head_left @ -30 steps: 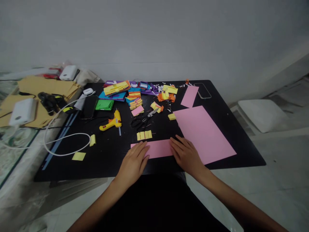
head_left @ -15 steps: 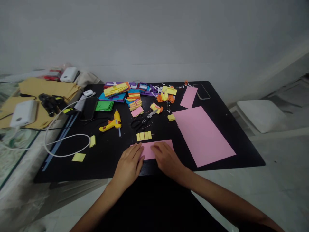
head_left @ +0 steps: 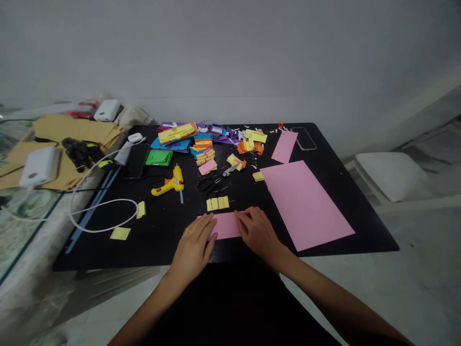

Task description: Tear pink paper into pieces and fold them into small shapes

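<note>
An uneven press is risking a skew or a buckle in the narrow pink strip [head_left: 226,226] on the black desk [head_left: 162,252], with two hands bearing on a thin sheet. A sideways slip could be nudging the row of yellow pieces [head_left: 218,203] lying just beyond it. The strip is lying flat between and partly under both hands: the left hand [head_left: 190,242] is covering its left part, that grip resting open with fingers extended, while the right hand [head_left: 258,234] is bending its fingers over the right part, hiding whether that grip is pinching paper.
</note>
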### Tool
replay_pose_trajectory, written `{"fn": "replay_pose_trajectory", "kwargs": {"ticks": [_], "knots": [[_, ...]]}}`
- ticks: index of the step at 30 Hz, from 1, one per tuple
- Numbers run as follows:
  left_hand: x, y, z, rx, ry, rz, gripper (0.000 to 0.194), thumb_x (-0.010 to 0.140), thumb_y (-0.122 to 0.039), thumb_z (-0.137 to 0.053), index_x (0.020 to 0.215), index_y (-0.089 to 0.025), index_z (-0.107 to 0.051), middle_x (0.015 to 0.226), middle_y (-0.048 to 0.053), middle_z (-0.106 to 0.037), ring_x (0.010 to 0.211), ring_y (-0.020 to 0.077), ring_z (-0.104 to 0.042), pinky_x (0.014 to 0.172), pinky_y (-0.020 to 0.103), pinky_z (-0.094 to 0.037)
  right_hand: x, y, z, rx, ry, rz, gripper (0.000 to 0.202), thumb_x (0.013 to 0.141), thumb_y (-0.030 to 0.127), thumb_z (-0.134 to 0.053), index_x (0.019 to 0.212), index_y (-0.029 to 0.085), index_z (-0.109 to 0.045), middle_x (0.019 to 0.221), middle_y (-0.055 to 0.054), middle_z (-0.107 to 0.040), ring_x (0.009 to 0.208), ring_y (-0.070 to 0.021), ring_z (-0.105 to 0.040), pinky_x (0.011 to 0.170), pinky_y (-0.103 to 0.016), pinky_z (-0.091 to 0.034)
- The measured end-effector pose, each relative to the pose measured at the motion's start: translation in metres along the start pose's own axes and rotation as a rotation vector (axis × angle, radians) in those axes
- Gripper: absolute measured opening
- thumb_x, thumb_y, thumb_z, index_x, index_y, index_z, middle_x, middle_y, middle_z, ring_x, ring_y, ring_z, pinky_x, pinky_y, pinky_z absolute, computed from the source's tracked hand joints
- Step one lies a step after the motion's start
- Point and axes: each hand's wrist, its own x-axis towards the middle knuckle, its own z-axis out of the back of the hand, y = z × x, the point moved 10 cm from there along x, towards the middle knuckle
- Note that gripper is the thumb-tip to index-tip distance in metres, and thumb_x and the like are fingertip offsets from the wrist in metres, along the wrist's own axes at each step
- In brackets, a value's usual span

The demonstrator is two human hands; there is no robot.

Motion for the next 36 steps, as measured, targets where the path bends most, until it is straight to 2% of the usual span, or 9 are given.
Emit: {"fn": "replay_pose_trajectory", "kwargs": {"ticks": [6,10,13,15,18,20,23,28,36], "knots": [[0.0,0.002,-0.002,-0.01,0.003,0.014,0.04,0.105,-0.028,-0.055,0.144,-0.018,-0.059,0.148,0.014,-0.065,0.138,0.0328,-0.061,0.115,0.059,-0.052,-0.02,-0.046,0.03,-0.089,-0.12,-0.077,0.028,0.104,0.021,-0.053,0.111,0.012,-0.079,0.086,-0.012,-0.066,0.079,-0.0249,-0.06,0.074,-0.039,-0.053],[0.0,0.001,-0.002,-0.02,-0.01,0.009,0.04,0.105,-0.027,-0.055,0.144,-0.019,-0.059,0.148,0.013,-0.065,0.138,0.0324,-0.061,0.115,0.059,-0.052,-0.015,-0.049,0.037,-0.113,-0.138,-0.11,0.025,0.103,0.021,-0.054,0.102,0.013,-0.078,0.088,-0.013,-0.067,0.082,-0.0267,-0.062,0.075,-0.041,-0.053],[0.0,0.001,-0.001,-0.023,-0.018,0.003,0.04,0.105,-0.027,-0.055,0.144,-0.02,-0.06,0.147,0.013,-0.066,0.138,0.0323,-0.061,0.114,0.059,-0.052,0.002,-0.03,0.024,-0.061,-0.093,-0.128,0.02,0.1,0.016,-0.055,0.098,0.016,-0.075,0.092,-0.011,-0.071,0.087,-0.0262,-0.064,0.081,-0.04,-0.053],[0.0,0.001,-0.001,-0.018,-0.013,0.003,0.041,0.104,-0.026,-0.055,0.144,-0.02,-0.06,0.147,0.013,-0.066,0.138,0.0328,-0.061,0.114,0.059,-0.053,0.016,-0.012,0.0,-0.022,0.041,-0.129,0.017,0.1,0.016,-0.058,0.089,0.018,-0.071,0.091,-0.01,-0.071,0.088,-0.0247,-0.065,0.082,-0.037,-0.051],[0.0,0.001,-0.001,-0.011,-0.001,0.01,0.043,0.105,-0.025,-0.055,0.147,-0.019,-0.058,0.148,0.014,-0.065,0.139,0.0328,-0.06,0.114,0.058,-0.052,0.035,0.013,-0.024,0.002,0.105,-0.116,0.016,0.099,0.022,-0.064,0.084,0.019,-0.067,0.085,-0.007,-0.072,0.082,-0.0225,-0.066,0.077,-0.034,-0.049],[-0.001,0.002,-0.002,-0.023,0.0,0.016,0.046,0.105,-0.025,-0.054,0.15,-0.02,-0.055,0.15,0.013,-0.064,0.139,0.0318,-0.06,0.115,0.058,-0.052,0.043,0.02,-0.034,0.003,0.123,-0.124,0.017,0.099,0.024,-0.065,0.083,0.019,-0.066,0.082,-0.006,-0.072,0.081,-0.023,-0.066,0.077,-0.035,-0.048],[-0.001,0.002,-0.001,-0.041,-0.01,0.017,0.048,0.104,-0.025,-0.054,0.152,-0.023,-0.053,0.151,0.012,-0.063,0.14,0.0309,-0.06,0.116,0.057,-0.052,0.047,0.019,-0.039,-0.006,0.14,-0.149,0.019,0.1,0.024,-0.065,0.081,0.019,-0.065,0.081,-0.007,-0.072,0.082,-0.0237,-0.067,0.076,-0.035,-0.047],[-0.001,0.002,-0.001,-0.03,-0.01,0.011,0.042,0.104,-0.026,-0.056,0.146,-0.021,-0.058,0.148,0.013,-0.065,0.138,0.0321,-0.061,0.115,0.059,-0.052,0.038,-0.004,-0.026,-0.023,0.14,-0.203,0.023,0.101,0.024,-0.062,0.078,0.021,-0.064,0.081,-0.007,-0.073,0.081,-0.0245,-0.066,0.074,-0.035,-0.045],[-0.002,0.003,-0.002,-0.023,0.001,0.018,0.041,0.105,-0.027,-0.055,0.145,-0.02,-0.058,0.15,0.013,-0.063,0.139,0.0321,-0.06,0.115,0.059,-0.052,0.011,-0.066,0.012,-0.005,0.105,-0.337,0.026,0.097,0.025,-0.063,0.072,0.022,-0.059,0.073,-0.004,-0.069,0.07,-0.0225,-0.064,0.065,-0.034,-0.042]]}}
